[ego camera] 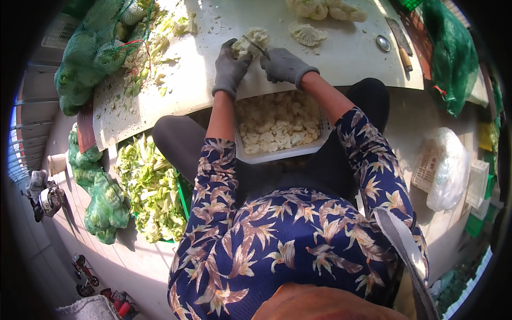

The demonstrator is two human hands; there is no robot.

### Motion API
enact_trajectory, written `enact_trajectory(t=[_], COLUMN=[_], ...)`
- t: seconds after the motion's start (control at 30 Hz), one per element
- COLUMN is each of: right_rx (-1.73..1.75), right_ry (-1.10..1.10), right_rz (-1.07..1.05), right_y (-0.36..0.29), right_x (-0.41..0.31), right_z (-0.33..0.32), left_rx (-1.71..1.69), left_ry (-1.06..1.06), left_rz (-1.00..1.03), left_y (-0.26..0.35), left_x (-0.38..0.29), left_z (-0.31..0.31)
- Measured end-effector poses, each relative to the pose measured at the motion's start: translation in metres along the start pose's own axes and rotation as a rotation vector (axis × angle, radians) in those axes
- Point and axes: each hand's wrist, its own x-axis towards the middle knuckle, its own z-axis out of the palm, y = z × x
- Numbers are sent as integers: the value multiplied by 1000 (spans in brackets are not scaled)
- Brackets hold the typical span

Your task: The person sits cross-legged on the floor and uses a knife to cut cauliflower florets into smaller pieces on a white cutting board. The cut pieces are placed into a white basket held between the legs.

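Observation:
My left hand (pixel 233 67), in a grey glove, holds a piece of cauliflower (pixel 257 39) above the pale table (pixel 192 86). My right hand (pixel 285 66), gloved alike, grips a small knife (pixel 255 45) whose blade lies against the cauliflower. A cut cauliflower piece (pixel 307 34) rests on the table to the right, with larger cauliflower heads (pixel 316 9) behind it. Below my forearms, between the knees, a white plastic crate (pixel 276 157) holds many cut florets (pixel 280 128). The knife's handle is mostly hidden in my right hand.
Leaf scraps (pixel 160 52) and green net bags of cauliflower (pixel 86 60) lie at the table's left. A cleaver (pixel 400 44) and a metal spoon-like object (pixel 383 43) lie at the right. A green crate (pixel 182 194) of leaf trimmings stands by the left knee.

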Motion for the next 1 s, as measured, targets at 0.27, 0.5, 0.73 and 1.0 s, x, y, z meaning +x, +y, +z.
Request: enact_trajectory(t=[0.27,0.5,0.73,1.0], right_rx=[-142,522,603,518], right_ry=[-81,2,106,452], right_rz=[4,183,103,10], right_y=[13,44,35,25], right_x=[35,4,-36,18], right_z=[-1,-25,28,39], left_rx=[-118,46,-494,114], left_ry=[-90,-71,94,-68], left_rz=[16,48,-246,-74], left_y=[-26,-23,-7,12], left_x=[13,0,-28,-21], left_z=[3,3,-11,-4])
